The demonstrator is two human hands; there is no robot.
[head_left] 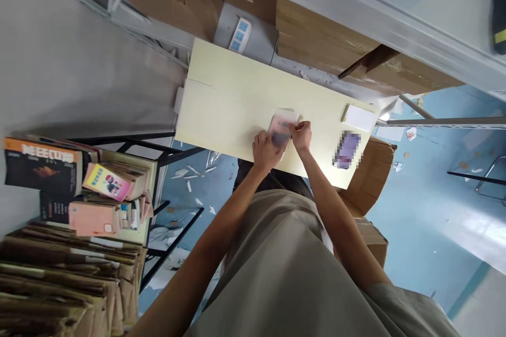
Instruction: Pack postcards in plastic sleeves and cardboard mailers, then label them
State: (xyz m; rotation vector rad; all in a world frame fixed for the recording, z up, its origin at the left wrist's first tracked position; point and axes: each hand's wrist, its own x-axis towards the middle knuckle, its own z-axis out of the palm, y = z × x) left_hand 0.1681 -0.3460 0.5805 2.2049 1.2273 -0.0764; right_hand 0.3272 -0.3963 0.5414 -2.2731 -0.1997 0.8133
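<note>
A small book [281,127] with a pink and dark cover lies on the pale yellow table [233,95] in front of me. A whitish strip shows along its far edge. My left hand [266,151] rests at the book's near left side, its fingers bent against the cover and holding it. At the right edge of the book, my right hand [301,135] has its fingertips pinched together. Whatever is between those fingertips is too small to make out.
Towards the table's right end lie a white pad [359,117] and a blurred purple phone-like thing [347,149]. Stacked books [95,216] and brown paper bundles [67,284] stand left. Cardboard boxes [316,31] and a power strip [240,36] are beyond the table.
</note>
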